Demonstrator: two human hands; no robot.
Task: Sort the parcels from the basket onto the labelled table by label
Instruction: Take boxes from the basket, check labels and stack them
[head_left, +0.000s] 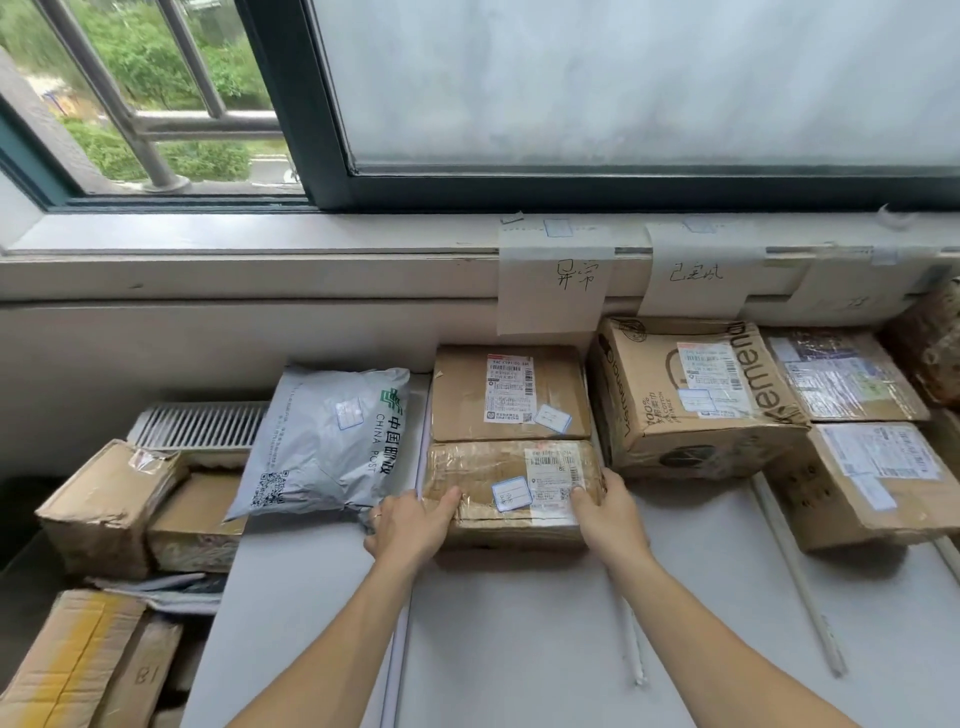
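Window sill ahead, paper labels taped along it, pale worktop (519, 623) below. Both hands are on the tape-wrapped parcel (498, 467): my left hand (410, 525) has its fingers clamped round the left end, thumb on top. My right hand (608, 514) grips the right end, thumb by the shipping sticker. The parcel lies on the worktop below the left paper label (550, 291), touching the brown box (467, 400) behind it. Grey mailer bag (322, 447) just left, big carton (675, 415) to the right.
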